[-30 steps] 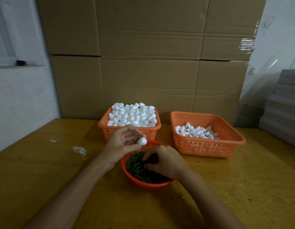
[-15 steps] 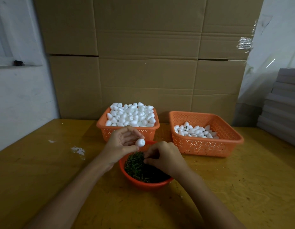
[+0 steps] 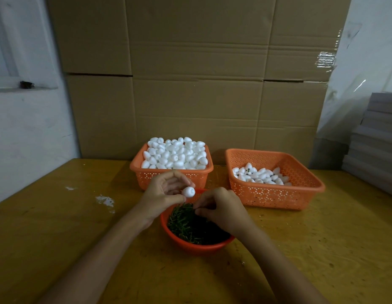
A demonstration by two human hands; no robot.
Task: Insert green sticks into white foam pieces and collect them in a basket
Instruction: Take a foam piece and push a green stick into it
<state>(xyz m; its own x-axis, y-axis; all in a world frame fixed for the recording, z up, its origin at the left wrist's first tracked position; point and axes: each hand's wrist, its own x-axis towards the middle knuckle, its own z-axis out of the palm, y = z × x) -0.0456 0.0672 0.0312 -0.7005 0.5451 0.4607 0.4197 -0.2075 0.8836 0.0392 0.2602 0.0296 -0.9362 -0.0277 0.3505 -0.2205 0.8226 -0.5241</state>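
My left hand [image 3: 163, 194] pinches a white foam piece [image 3: 188, 191] between thumb and fingers, just above the far rim of a round red bowl [image 3: 197, 246] full of green sticks [image 3: 184, 226]. My right hand [image 3: 219, 208] hovers over the bowl with curled fingers pinching a green stick near its tips, close to the foam piece. Behind the bowl, an orange basket [image 3: 168, 178] is heaped with plain foam pieces [image 3: 175, 153]. To its right a second orange basket [image 3: 300, 194] holds a smaller heap of foam pieces [image 3: 259, 176].
Everything stands on a yellow wooden table [image 3: 59, 227] with white paint marks [image 3: 105, 200] at the left. Large cardboard boxes [image 3: 197, 84] form a wall behind the baskets. A stack of grey boards [image 3: 374, 137] rises at the right edge.
My right hand has lifted out of the green sticks and come up toward the foam piece. My left hand has stayed almost in place, still holding the foam piece.
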